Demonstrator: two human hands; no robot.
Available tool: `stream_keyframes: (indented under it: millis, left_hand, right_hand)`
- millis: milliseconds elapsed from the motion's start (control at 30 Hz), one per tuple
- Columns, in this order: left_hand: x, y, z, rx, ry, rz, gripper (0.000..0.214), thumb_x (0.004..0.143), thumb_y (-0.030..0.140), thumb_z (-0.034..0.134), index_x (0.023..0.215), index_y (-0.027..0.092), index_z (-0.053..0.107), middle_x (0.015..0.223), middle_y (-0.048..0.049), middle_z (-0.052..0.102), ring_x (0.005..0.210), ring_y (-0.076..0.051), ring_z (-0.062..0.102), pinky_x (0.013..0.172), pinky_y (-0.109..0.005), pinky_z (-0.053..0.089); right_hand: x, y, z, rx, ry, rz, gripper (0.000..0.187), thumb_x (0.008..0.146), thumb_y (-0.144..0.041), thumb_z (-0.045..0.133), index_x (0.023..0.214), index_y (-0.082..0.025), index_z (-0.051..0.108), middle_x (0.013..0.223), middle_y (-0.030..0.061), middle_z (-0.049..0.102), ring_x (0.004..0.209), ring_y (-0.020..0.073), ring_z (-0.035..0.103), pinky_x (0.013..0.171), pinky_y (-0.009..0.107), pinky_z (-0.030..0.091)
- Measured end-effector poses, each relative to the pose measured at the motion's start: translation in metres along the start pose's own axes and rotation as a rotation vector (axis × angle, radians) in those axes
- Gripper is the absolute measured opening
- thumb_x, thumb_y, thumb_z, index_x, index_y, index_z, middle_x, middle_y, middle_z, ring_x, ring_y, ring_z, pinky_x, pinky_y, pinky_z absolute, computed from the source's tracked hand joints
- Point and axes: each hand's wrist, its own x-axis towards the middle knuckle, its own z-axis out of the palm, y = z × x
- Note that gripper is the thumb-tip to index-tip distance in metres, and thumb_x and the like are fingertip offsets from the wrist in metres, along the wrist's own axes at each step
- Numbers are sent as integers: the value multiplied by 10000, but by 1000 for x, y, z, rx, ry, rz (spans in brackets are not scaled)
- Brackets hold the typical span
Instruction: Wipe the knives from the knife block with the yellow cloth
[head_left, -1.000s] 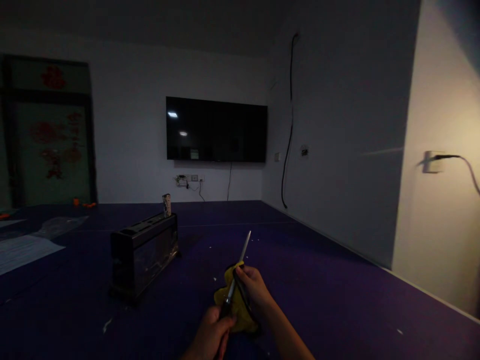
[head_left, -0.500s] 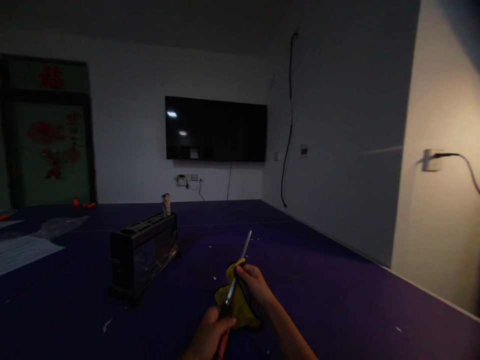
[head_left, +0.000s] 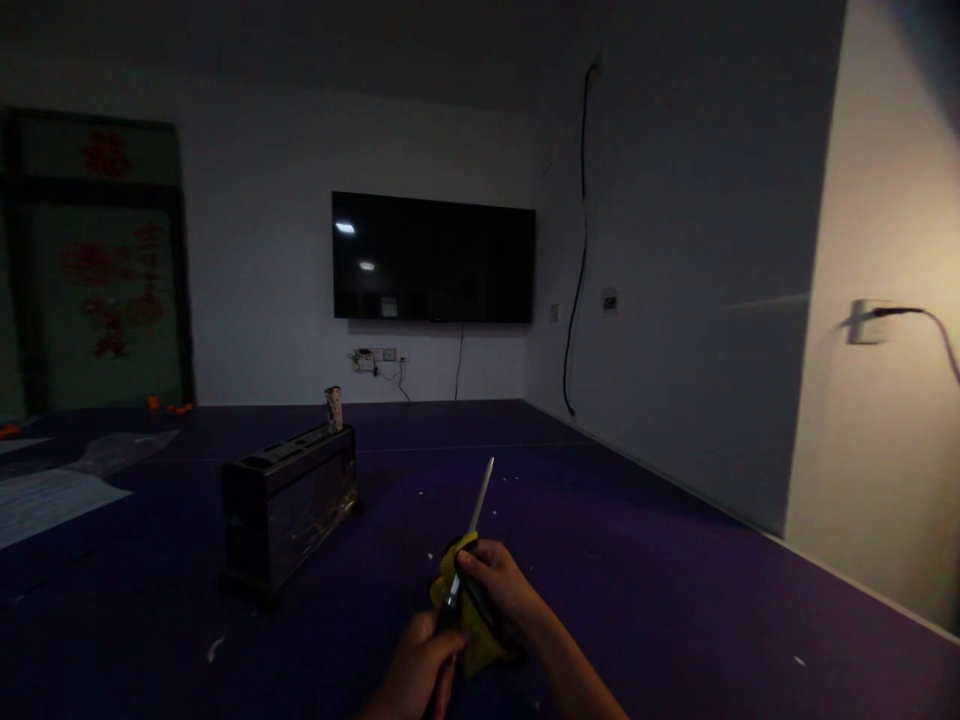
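Note:
My left hand (head_left: 417, 662) is closed round the dark handle of a sharpening steel (head_left: 483, 496), a long thin metal rod that points up and away from me. My right hand (head_left: 504, 582) pinches a yellow cloth with a dark edge (head_left: 481, 645) around the rod, between the handle and the tip. The rest of the cloth hangs down beneath my hands. To the left stands a black knife block (head_left: 289, 500), with one speckled handle (head_left: 334, 410) sticking up from its far end.
The purple tabletop (head_left: 645, 600) is strewn with small white scraps (head_left: 215, 648). Paper sheets (head_left: 56, 508) and clear plastic film (head_left: 124, 452) lie at the left, with small orange items (head_left: 154, 403) behind. A television (head_left: 433, 258) hangs on the far wall; a black cable (head_left: 576, 290) hangs at the right.
My right hand and the cloth have slid down the rod toward the handle. The rod's tip has shifted slightly left. The knife block stays put.

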Motion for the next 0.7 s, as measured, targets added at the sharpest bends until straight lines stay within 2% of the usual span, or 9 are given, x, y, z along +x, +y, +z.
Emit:
stream_keyframes:
  millis: [167, 367, 533, 700]
  left_hand:
    - [2, 0, 0, -3, 1, 2, 387, 595, 563, 542, 671, 196, 446, 293, 95, 352, 219, -70, 284, 290, -193, 169]
    - [2, -1, -1, 8, -50, 35, 358, 634, 539, 511, 671, 187, 459, 283, 94, 340, 212, -67, 270, 279, -185, 161]
    - [1, 0, -1, 21, -42, 43, 356, 643, 532, 514, 640, 179, 469, 301, 89, 351, 219, -58, 280, 293, -183, 168]
    - [-4, 6, 3, 50, -3, 30, 318, 674, 493, 491, 681, 175, 491, 300, 97, 346, 212, -55, 255, 295, -182, 169]
  right_hand:
    - [-4, -6, 8, 29, -21, -17, 372, 626, -478, 704, 652, -112, 646, 595, 42, 640, 519, 133, 571, 522, 238, 418]
    - [-5, -10, 7, -14, -96, 4, 353, 643, -454, 697, 656, -103, 657, 633, 55, 649, 539, 125, 568, 535, 234, 417]
    - [-7, -10, 8, -27, -57, 31, 312, 629, -409, 720, 675, -105, 667, 636, 44, 650, 542, 119, 561, 536, 227, 415]
    - [-7, -13, 13, -72, -22, -7, 356, 677, -460, 665, 662, -104, 646, 618, 48, 647, 524, 121, 565, 512, 221, 414]
